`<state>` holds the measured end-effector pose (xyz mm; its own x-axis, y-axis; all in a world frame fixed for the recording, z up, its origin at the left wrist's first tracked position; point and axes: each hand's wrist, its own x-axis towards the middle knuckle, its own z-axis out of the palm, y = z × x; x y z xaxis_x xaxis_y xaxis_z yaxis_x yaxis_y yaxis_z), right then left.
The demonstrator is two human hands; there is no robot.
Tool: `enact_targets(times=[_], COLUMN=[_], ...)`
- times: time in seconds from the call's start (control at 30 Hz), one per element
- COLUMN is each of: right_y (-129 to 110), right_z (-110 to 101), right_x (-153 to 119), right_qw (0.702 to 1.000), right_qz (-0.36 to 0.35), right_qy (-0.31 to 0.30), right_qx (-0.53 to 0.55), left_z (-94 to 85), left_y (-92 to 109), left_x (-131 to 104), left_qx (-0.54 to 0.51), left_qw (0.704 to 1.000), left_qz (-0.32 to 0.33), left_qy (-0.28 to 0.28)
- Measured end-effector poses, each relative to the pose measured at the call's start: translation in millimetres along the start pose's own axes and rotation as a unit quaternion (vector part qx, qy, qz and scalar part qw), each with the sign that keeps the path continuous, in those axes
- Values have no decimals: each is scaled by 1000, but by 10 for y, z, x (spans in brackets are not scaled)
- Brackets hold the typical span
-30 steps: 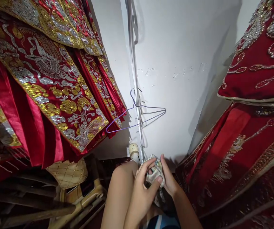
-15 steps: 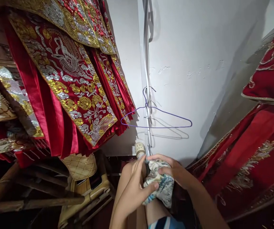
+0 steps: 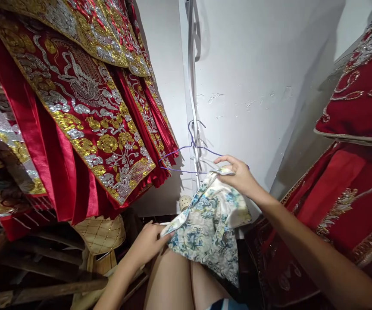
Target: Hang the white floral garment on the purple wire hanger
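Note:
A white garment with a blue-green floral print point(image 3: 201, 219) is stretched out between my two hands, above my knees. My left hand point(image 3: 151, 243) pinches its lower left end, closed on the edge. At the upper right end, my right hand point(image 3: 239, 174) grips the same edge between thumb and fingers. Behind the right hand, a thin purple wire hanger point(image 3: 177, 150) hangs against the wall, its right part mostly covered by hand and cloth. The garment's exact kind is hard to tell from its folds.
Red robes with gold and silver embroidery point(image 3: 108, 142) hang at the left. More beaded red garments point(image 3: 360, 172) hang at the right. A bamboo chair point(image 3: 98, 267) stands low at left, near a quilted gold bag point(image 3: 101, 232). A white strip point(image 3: 191, 77) runs down the wall.
The bunched floral garment has been spread open. My right hand has moved up toward the hanger, while my left has moved left and slightly down. The view has shifted slightly.

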<state>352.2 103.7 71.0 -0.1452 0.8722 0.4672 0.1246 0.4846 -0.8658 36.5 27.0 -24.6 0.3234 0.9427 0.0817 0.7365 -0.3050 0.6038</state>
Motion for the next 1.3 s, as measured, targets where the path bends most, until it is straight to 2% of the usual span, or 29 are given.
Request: enact_targets(times=[0.1, 0.2, 0.27, 0.37, 0.47, 0.57, 0.63, 0.7, 0.77, 0.87, 0.97, 1.0, 1.07, 1.13, 1.17, 1.23, 1.3], right_y=[394, 714, 830, 853, 745, 616, 561, 532, 518, 503, 495, 496, 508, 531, 543, 556, 546], right_z=[177, 290, 266, 87, -153, -292, -286, -215, -119, -13, -40, -89, -252, -480, -603, -829, -987], right_x=[197, 336, 371, 340, 266, 186, 125, 54, -21, -114, -155, -153, -114, -15, 55, 218, 365], right_qw=[996, 997, 997, 994, 986, 983, 984, 987, 991, 993, 994, 992, 980, 960, 954, 958, 967], right_qz=[-49, -16, 8, 1, -12, -10, -7, 5, 18, 17, -15, -28, -52, -60, -59, -49, -19], right_qy=[11, -20, -18, 52, 103, 104, 92, 82, 78, 67, 68, 87, 165, 243, 258, 229, 155], right_qx=[-78, -75, -70, -93, -131, -150, -154, -140, -111, -91, -88, -87, -97, -124, -138, -165, -199], left_z=[-177, -273, -304, -339, -372, -391, -401, -425, -475, -592, -696, -718, -752, -783, -801, -845, -883], left_y=[-82, -57, -50, -83, -50, 153, 344, 517, 632, 705, 731, 740, 763, 787, 796, 804, 792], left_x=[-74, -75, 4, 223, 460, 636, 730, 831, 934, 1040, 1023, 992, 916, 853, 835, 834, 867], left_qx=[73, 112, 124, 119, 78, -33, -151, -268, -331, -309, -269, -269, -284, -306, -316, -331, -345], left_qw=[997, 993, 992, 989, 982, 971, 954, 931, 921, 937, 954, 955, 953, 948, 945, 942, 937], left_qz=[-14, -10, 2, 18, 23, 37, 47, 51, 50, 56, 59, 60, 60, 51, 43, 27, 12], left_qy=[12, 25, 39, 91, 170, 232, 254, 242, 200, 152, 119, 105, 86, 77, 70, 54, 52])
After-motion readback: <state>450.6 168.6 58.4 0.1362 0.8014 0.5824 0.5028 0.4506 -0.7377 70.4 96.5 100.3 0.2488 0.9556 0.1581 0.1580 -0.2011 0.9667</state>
